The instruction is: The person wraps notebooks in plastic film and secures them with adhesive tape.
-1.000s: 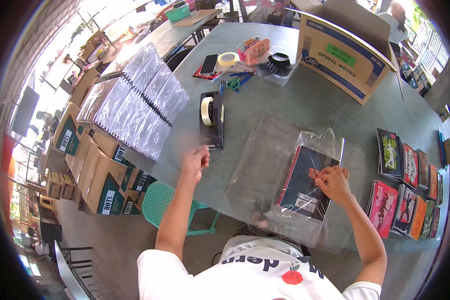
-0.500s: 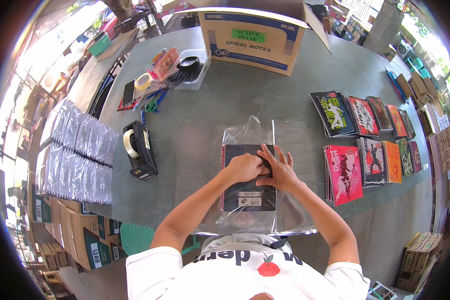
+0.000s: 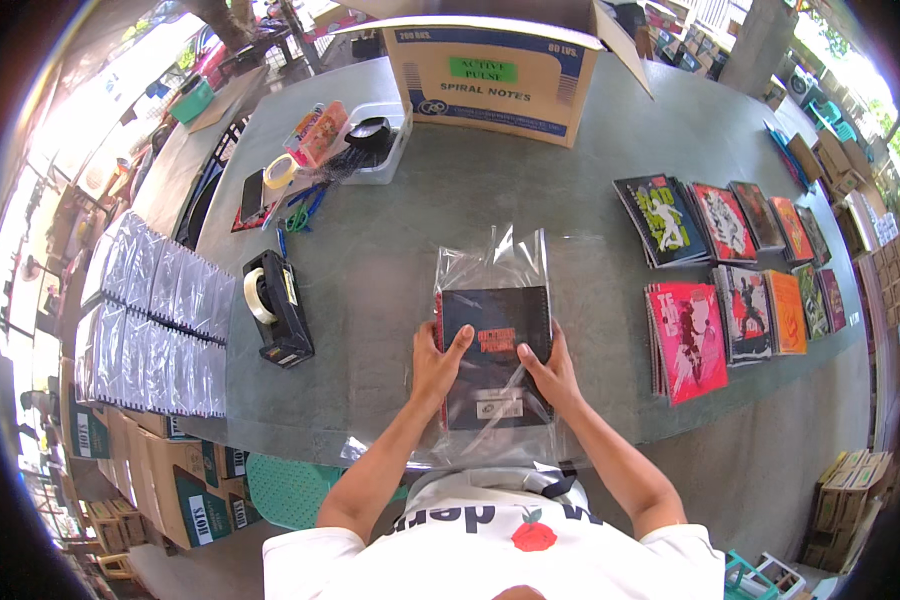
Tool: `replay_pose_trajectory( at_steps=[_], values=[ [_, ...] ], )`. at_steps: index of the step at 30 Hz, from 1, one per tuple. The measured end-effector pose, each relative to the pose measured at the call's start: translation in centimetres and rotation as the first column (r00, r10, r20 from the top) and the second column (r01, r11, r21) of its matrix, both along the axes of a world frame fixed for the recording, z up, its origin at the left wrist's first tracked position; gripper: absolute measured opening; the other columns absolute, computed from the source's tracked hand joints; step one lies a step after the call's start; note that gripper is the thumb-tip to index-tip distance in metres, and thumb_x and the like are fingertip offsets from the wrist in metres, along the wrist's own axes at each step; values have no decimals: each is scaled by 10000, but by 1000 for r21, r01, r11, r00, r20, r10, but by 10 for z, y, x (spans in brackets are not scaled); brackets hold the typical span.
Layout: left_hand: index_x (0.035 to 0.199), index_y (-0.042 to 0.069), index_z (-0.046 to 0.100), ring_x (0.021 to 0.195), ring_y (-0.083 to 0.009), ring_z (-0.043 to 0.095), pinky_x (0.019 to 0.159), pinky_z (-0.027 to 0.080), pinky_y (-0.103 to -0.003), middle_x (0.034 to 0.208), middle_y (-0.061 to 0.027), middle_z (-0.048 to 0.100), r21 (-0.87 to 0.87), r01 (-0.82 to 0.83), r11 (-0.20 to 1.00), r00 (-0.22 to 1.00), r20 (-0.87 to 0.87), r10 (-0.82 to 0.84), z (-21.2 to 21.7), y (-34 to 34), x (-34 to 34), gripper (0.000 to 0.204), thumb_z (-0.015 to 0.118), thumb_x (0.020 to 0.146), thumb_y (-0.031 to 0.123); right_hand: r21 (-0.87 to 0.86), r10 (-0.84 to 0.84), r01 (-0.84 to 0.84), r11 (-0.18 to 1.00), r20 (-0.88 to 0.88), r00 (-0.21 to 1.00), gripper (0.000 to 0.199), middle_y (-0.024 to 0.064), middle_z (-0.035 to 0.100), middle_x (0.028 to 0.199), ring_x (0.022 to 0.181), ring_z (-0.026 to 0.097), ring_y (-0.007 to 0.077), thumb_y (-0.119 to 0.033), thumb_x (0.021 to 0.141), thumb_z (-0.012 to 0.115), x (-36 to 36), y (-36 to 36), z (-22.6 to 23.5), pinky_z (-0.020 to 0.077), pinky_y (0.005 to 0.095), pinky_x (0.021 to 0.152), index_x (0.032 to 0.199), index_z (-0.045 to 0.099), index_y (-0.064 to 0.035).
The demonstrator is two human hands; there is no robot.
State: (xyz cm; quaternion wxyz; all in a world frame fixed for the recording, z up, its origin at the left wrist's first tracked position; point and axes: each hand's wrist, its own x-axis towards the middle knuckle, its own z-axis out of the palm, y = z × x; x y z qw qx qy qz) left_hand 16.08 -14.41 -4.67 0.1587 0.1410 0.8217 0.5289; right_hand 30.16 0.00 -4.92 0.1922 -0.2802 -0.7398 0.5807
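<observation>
A dark-covered spiral notebook (image 3: 470,312) lies inside a clear plastic bag (image 3: 480,265) at the table's near edge, with the bag's loose end reaching past the notebook's far edge. My left hand (image 3: 438,365) grips the left side, thumb on top of the cover and the other fingers curled round the edge. On the opposite side my right hand (image 3: 553,370) holds the notebook the same way through the plastic. An orange-red printed patch and a pale label show on the cover between my thumbs.
Left of me stand a black tape dispenser (image 3: 278,312) and stacked bagged notebooks (image 3: 155,310). Farther off are a plastic tub (image 3: 395,145), a roll of tape (image 3: 280,171), scissors (image 3: 298,218) and a large carton (image 3: 490,85). Colourful notebooks (image 3: 688,335) lie in rows at right.
My hands have parted from the middle of the cover and now clasp the notebook's two sides. The printed patch they covered is in sight.
</observation>
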Motion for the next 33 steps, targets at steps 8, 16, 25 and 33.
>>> replay_pose_trajectory(
  at_steps=[8, 16, 25, 33],
  values=[
    [1313, 111, 354, 1045, -173, 512, 877, 447, -335, 1154, -45, 515, 494, 476, 727, 855, -68, -514, 84, -26, -6, 1014, 888, 452, 98, -255, 166, -265, 930, -352, 921, 870, 63, 531, 1103, 1049, 482, 168, -219, 555, 865, 14, 14, 86, 416, 320, 897, 1246, 381, -9],
    [1281, 99, 426, 1149, -273, 456, 979, 365, -410, 1213, -125, 496, -384, 482, 787, 164, -843, -512, 203, -52, -15, 809, 780, 573, 267, 7, 620, -640, 768, -256, 742, 700, 153, 531, 1210, 1175, 473, 240, -508, 794, 573, -18, 82, 190, 399, 364, 943, 1269, 438, -10],
    [909, 21, 564, 574, -187, 535, 776, 493, -335, 586, -14, 474, -601, 757, 255, -274, -647, -711, 243, -65, 36, 267, 625, 701, 177, 492, 689, -774, 398, 396, 607, 168, 87, 654, 734, 641, 616, 211, -1, 596, 659, -112, 25, 258, 485, 313, 611, 761, 652, -29],
    [1100, 27, 517, 879, -204, 561, 977, 362, -421, 801, -51, 559, -827, 427, 365, -467, -547, -695, 222, -58, 40, 365, 562, 764, 163, 547, 732, -781, 301, 392, 557, 73, 59, 587, 689, 641, 581, 175, 42, 633, 608, -112, -3, 266, 458, 273, 604, 672, 623, -18]
  ],
)
